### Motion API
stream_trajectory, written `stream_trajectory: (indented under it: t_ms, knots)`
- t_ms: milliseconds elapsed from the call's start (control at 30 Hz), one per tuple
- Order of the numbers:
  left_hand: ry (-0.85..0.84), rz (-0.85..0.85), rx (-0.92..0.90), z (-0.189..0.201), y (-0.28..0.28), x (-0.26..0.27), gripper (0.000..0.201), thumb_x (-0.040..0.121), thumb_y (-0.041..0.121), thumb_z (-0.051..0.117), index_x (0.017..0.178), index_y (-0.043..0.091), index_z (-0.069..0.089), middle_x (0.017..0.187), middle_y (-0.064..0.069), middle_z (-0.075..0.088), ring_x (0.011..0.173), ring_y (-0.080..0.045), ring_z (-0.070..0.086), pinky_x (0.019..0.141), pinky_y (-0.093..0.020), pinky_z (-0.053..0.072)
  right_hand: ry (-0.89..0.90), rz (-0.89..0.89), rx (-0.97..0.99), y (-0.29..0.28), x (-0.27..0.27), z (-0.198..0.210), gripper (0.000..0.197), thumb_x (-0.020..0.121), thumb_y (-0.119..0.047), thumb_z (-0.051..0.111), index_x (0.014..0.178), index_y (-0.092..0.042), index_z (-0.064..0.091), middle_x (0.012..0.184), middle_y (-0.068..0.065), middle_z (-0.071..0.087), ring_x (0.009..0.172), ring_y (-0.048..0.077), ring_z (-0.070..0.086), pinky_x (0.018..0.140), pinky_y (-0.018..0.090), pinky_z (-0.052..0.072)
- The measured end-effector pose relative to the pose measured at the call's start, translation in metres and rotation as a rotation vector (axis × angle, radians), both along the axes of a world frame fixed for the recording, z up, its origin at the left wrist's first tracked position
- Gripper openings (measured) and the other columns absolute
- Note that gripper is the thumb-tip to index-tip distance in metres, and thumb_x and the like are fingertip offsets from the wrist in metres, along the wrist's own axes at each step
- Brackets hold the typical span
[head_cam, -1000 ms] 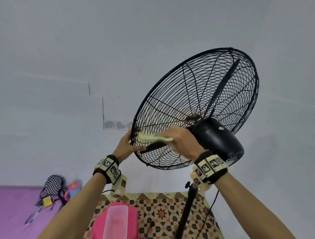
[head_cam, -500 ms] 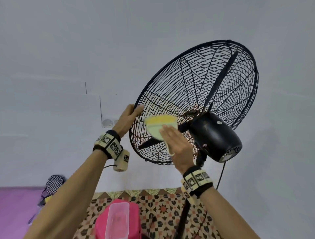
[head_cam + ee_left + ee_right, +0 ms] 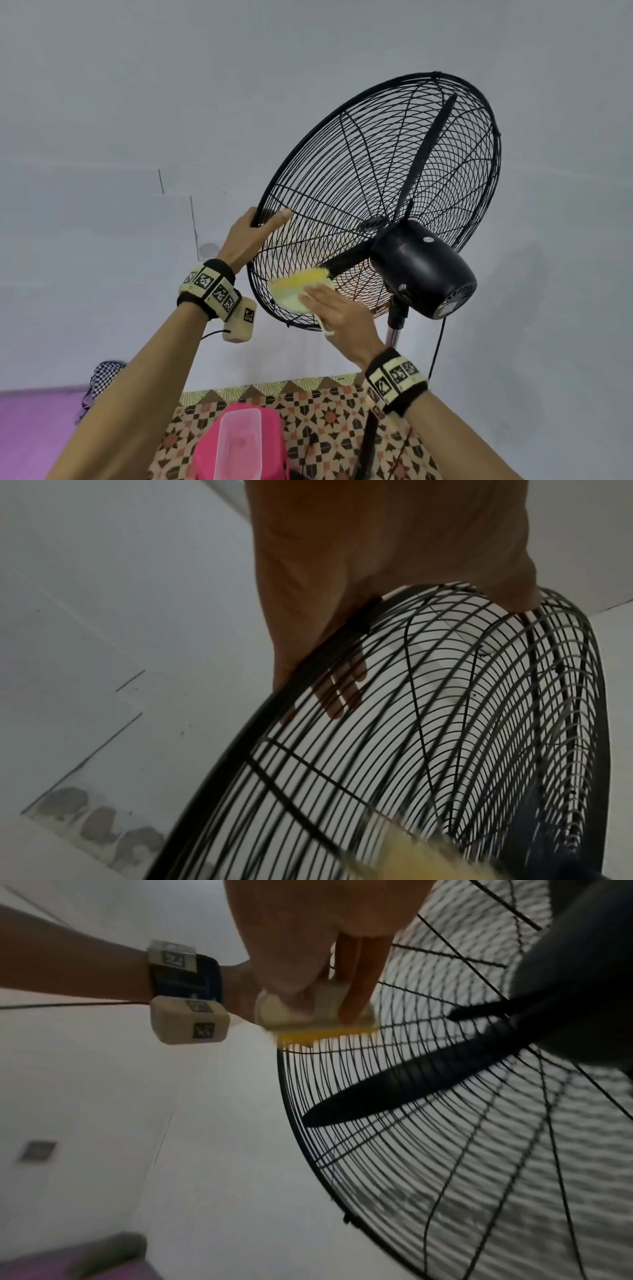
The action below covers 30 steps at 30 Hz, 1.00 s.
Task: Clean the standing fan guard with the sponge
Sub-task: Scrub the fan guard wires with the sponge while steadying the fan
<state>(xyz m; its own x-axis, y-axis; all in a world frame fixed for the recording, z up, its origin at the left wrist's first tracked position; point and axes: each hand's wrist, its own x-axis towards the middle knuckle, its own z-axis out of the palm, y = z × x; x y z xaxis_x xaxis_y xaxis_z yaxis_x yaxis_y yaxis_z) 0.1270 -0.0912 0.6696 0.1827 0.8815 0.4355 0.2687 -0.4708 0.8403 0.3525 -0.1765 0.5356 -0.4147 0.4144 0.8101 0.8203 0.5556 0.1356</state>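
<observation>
The standing fan's black wire guard (image 3: 346,178) tilts up above me, seen from behind, with its motor housing (image 3: 421,267) at the lower right. My left hand (image 3: 251,236) grips the guard's left rim (image 3: 274,710): thumb on the rear wires, fingers (image 3: 342,693) wrapped to the front. My right hand (image 3: 337,310) lies flat on a yellow sponge (image 3: 299,287) and presses it against the rear guard's lower left, near the rim. In the right wrist view thumb and fingers rest on the sponge's (image 3: 318,1020) pale back, its yellow face on the wires beside a black blade (image 3: 411,1085).
The fan's chrome pole (image 3: 394,325) and black cord (image 3: 436,349) run down at the right. Below my arms lie a patterned mat (image 3: 325,421) and a pink box with a clear lid (image 3: 239,442). A purple surface (image 3: 34,431) and a checkered bag (image 3: 106,371) are at the lower left.
My left hand climbed higher on the rim. My right hand turned the sponge flat onto the wires and slid it from near the hub down-left toward the rim.
</observation>
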Motion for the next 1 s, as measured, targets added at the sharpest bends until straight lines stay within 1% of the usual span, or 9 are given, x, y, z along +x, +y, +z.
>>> stream_trajectory:
  t_ms: [100,267,400,567,633,700,800,900,1000]
  knots:
    - [0.051,-0.009,0.029,0.003,-0.004,0.001,0.096,0.067,0.098,0.053,0.116,0.017,0.065,0.113,-0.009,0.073,0.108,-0.029,0.068,0.098,-0.049,0.052,0.123,0.038,0.031,-0.005,0.008,0.009,0.055,0.087,-0.007,0.074,0.14,-0.017,0.06,0.139,0.005,0.063,0.124,0.024,0.066,0.087,0.046,0.063]
    - [0.06,-0.003,0.056,0.004,-0.007,0.001,0.089,0.067,0.101,0.049,0.123,0.033,0.063,0.116,0.008,0.071,0.111,-0.015,0.067,0.099,-0.049,0.054,0.29,-0.028,0.14,0.0,0.004,0.04,0.048,0.094,-0.012,0.063,0.142,-0.014,0.059,0.142,0.01,0.063,0.13,0.029,0.062,0.1,0.047,0.056]
    - [0.09,-0.01,0.039,0.005,-0.01,-0.004,0.091,0.066,0.102,0.049,0.12,0.03,0.063,0.117,-0.003,0.072,0.111,-0.026,0.068,0.095,-0.048,0.055,0.069,0.022,-0.059,-0.003,0.01,0.003,0.056,0.084,-0.004,0.075,0.137,-0.02,0.064,0.138,0.004,0.065,0.121,0.025,0.068,0.084,0.048,0.064]
    - [0.134,-0.032,0.064,0.008,-0.011,0.0,0.084,0.076,0.091,0.049,0.123,0.023,0.061,0.119,-0.008,0.071,0.112,-0.028,0.068,0.086,-0.029,0.051,0.356,0.056,0.105,-0.011,0.024,0.031,0.046,0.092,-0.008,0.068,0.137,-0.015,0.063,0.136,0.008,0.066,0.118,0.021,0.069,0.094,0.036,0.06]
    - [0.106,-0.024,0.064,0.007,-0.011,-0.001,0.083,0.073,0.094,0.05,0.122,0.028,0.061,0.117,-0.001,0.071,0.111,-0.024,0.068,0.091,-0.037,0.055,0.419,0.017,0.13,-0.002,0.027,0.039,0.049,0.09,-0.003,0.07,0.137,-0.014,0.063,0.137,0.01,0.066,0.121,0.024,0.068,0.096,0.038,0.059]
    - [0.094,-0.02,0.058,0.006,-0.01,-0.002,0.088,0.068,0.1,0.048,0.121,0.031,0.061,0.115,0.003,0.071,0.11,-0.021,0.068,0.096,-0.048,0.055,0.311,-0.028,0.08,0.002,0.026,0.03,0.053,0.089,-0.004,0.072,0.139,-0.016,0.062,0.138,0.009,0.065,0.118,0.026,0.069,0.088,0.043,0.063]
    - [0.1,-0.005,0.059,0.004,-0.011,-0.004,0.096,0.065,0.103,0.046,0.117,0.024,0.063,0.113,-0.009,0.072,0.109,-0.03,0.068,0.094,-0.053,0.055,0.115,-0.015,-0.027,-0.003,0.03,0.004,0.055,0.081,0.001,0.081,0.132,-0.016,0.069,0.131,0.008,0.07,0.109,0.027,0.073,0.074,0.046,0.066]
    - [0.103,-0.012,0.069,0.004,-0.012,-0.001,0.098,0.068,0.101,0.047,0.118,0.017,0.062,0.116,-0.015,0.071,0.11,-0.036,0.067,0.092,-0.054,0.055,0.202,0.026,0.035,-0.009,0.035,0.011,0.047,0.09,-0.006,0.07,0.135,-0.015,0.066,0.134,0.009,0.068,0.116,0.025,0.07,0.088,0.044,0.063]
    - [0.098,-0.008,0.068,0.004,-0.013,0.001,0.097,0.065,0.103,0.046,0.117,0.022,0.062,0.111,-0.007,0.072,0.108,-0.029,0.067,0.092,-0.05,0.054,0.398,-0.004,0.124,-0.002,0.039,0.034,0.05,0.092,-0.004,0.068,0.141,-0.015,0.061,0.142,0.009,0.063,0.129,0.023,0.062,0.104,0.039,0.055]
